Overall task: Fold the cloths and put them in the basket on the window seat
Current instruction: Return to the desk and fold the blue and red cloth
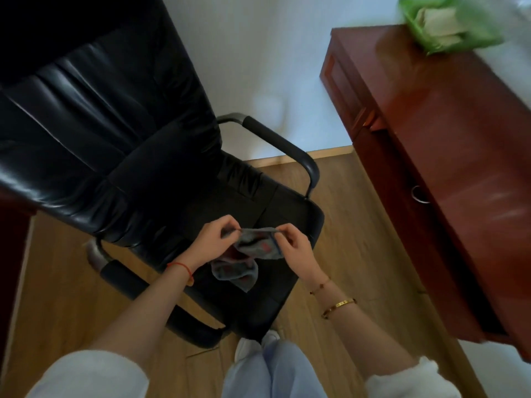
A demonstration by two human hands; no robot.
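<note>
Cloth: we hold a small grey cloth (254,249) with red patches just above the front of the black chair's (115,124) seat. Its top edge is stretched between our hands and the rest hangs crumpled toward the seat. We cannot tell whether it touches.
Left hand: our left hand (212,239) is over the chair seat, thumb and fingertips pinching one end of the cloth's top edge.
Right hand: our right hand (296,249) is also over the seat, pinching the other end.
Cabinet: a red-brown wooden cabinet (445,168) stands beside the chair, apart from it.
Green bag: a blurred green bag (448,27) lies on the cabinet, well apart from the chair.
Floor: wooden boards (344,214) run beneath the chair.
</note>
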